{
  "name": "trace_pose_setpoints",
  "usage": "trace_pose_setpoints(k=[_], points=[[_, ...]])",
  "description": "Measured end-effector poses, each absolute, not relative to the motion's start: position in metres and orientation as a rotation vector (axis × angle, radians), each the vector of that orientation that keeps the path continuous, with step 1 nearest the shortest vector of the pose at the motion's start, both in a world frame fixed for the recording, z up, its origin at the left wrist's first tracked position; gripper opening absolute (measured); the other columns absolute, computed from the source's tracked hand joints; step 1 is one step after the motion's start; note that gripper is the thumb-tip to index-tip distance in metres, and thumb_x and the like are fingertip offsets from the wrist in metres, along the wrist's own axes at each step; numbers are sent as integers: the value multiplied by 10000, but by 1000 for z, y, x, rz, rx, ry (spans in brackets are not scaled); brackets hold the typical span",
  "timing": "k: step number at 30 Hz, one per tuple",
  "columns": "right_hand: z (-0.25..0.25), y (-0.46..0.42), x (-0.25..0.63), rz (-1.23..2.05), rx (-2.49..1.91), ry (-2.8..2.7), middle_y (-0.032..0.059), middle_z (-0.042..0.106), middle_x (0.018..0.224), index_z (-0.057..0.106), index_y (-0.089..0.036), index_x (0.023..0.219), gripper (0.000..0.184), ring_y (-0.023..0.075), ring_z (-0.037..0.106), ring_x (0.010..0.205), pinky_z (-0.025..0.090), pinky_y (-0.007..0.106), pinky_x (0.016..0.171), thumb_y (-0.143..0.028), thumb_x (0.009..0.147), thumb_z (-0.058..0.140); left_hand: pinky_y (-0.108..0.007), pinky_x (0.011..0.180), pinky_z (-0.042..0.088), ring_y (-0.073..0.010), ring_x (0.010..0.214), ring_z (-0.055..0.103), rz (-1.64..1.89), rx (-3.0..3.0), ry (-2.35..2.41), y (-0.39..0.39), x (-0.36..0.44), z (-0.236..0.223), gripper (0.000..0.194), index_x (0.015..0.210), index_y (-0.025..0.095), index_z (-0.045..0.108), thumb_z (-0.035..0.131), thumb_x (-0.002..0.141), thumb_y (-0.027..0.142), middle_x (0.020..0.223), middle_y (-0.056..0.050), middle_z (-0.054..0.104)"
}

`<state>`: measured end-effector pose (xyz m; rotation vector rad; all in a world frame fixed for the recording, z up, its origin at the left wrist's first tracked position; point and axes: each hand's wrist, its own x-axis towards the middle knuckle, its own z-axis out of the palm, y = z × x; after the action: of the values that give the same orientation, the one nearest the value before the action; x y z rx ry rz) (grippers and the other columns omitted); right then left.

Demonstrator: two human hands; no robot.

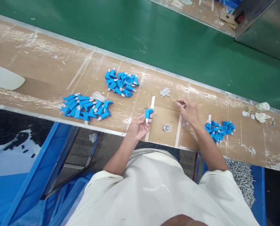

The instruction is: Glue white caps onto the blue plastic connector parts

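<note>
My left hand (141, 127) is closed around a blue plastic part (148, 113) with a white tip pointing down, held above the cardboard-covered bench. To the right, my right hand (188, 110) hovers over the bench with fingers bent in a pinch. Whatever its fingertips hold, if anything, is too small to make out. A small heap of little grey-white pieces (165, 92) lies beyond and left of that hand. Between my forearms stands a small clear round cup (167, 127) with something bluish in it.
Blue parts with white tips lie in a far-left pile (122, 82), a near-left pile (85, 107) beside a clear plastic cup (99, 96), and a right pile (219, 130). A bottle (258, 107) lies at far right. Below the bench, a blue bin holds grey pieces (241, 179).
</note>
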<state>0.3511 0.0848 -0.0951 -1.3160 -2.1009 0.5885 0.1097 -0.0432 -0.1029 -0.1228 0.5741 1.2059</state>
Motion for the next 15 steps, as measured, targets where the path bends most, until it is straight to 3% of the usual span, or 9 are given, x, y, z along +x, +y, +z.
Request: trace_pose_setpoints(k=[7, 15], points=[[-111, 140, 319, 468, -1338, -2342, 93, 746, 933, 778, -185, 967, 143, 238, 663, 867, 538, 414, 885, -238, 941, 649, -133, 523, 508, -79, 621, 635, 1242, -134, 560, -45, 111, -107, 515, 1239, 110, 675, 743, 737, 14, 835, -38, 679], [-83, 131, 306, 322, -1495, -2633, 140, 766, 943, 729, -149, 860, 188, 241, 693, 868, 564, 395, 851, -135, 967, 575, -133, 515, 519, -89, 627, 647, 1184, -60, 604, -50, 115, -109, 562, 1271, 149, 673, 777, 725, 64, 846, -39, 688]])
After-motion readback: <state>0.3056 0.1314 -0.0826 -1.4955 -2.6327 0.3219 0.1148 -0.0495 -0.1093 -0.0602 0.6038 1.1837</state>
